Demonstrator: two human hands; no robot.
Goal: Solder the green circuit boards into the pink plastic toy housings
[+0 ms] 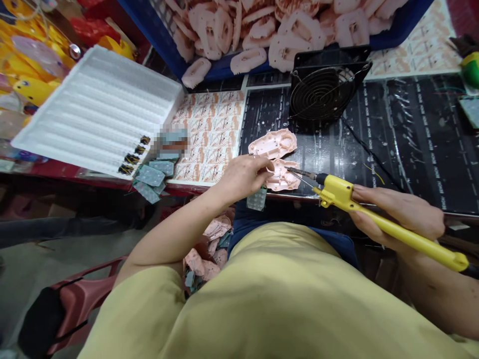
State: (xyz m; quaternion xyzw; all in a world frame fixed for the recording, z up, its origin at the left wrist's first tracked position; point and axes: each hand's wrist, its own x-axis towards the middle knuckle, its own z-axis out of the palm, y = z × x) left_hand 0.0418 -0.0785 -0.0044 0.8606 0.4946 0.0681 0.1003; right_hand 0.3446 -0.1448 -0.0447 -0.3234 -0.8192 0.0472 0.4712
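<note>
My right hand is wrapped round a yellow soldering iron with a thin feed tube beside its tip. The tip reaches into the lower pink plastic shell, which lies hollow side up at the table's front edge. At that shell's left end is my left hand, its thumb and fingers pinched together; what they grip is hidden. A second pink shell lies just behind, also hollow side up. Below my left fingers a small green circuit board hangs over the table edge.
A black fan stands behind the shells, its cable running right. Behind it a blue crate holds many pink shells. At left lie a white foam tray with small wired parts and several green circuit boards. A red chair stands lower left.
</note>
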